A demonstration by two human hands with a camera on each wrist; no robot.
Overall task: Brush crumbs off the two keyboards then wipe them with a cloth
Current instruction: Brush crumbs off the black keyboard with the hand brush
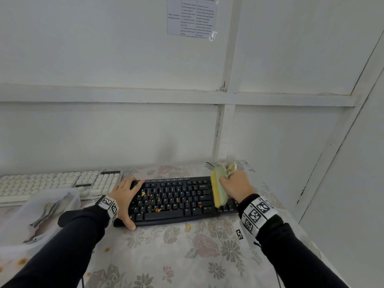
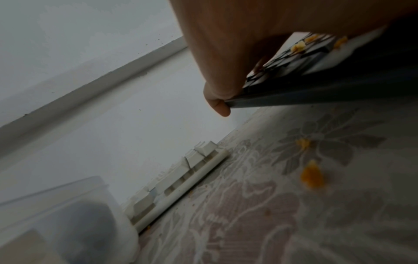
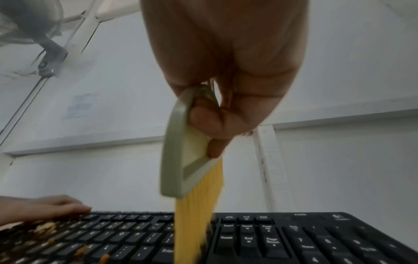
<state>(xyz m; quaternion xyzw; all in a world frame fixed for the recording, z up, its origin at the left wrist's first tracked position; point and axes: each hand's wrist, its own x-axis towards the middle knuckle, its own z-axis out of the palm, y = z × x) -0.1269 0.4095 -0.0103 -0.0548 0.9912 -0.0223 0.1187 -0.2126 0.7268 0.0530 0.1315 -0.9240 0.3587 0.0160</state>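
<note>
On floral tablecloth [image 1: 187, 256], right hand [image 1: 236, 185] grips brush [image 1: 219, 191] on black keyboard [image 1: 172, 204] — left hand [image 1: 124, 196] clasps its end.

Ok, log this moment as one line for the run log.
step: brushing black keyboard | left hand: holds its left end | right hand: grips brush, bristles on keys | crumbs: on left-side keys | white keyboard: lying to the left

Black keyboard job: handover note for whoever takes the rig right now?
The left grip holds the left end of the black keyboard.
The right grip holds the brush, bristles down on the keys near Enter.
Done: little; orange crumbs cover the left-hand keys, with a few on the tablecloth.
The white keyboard lies to the left, untouched. What looks like a grey cloth lies in the clear box.
Left: finish brushing black, brush white, wipe both.
</note>
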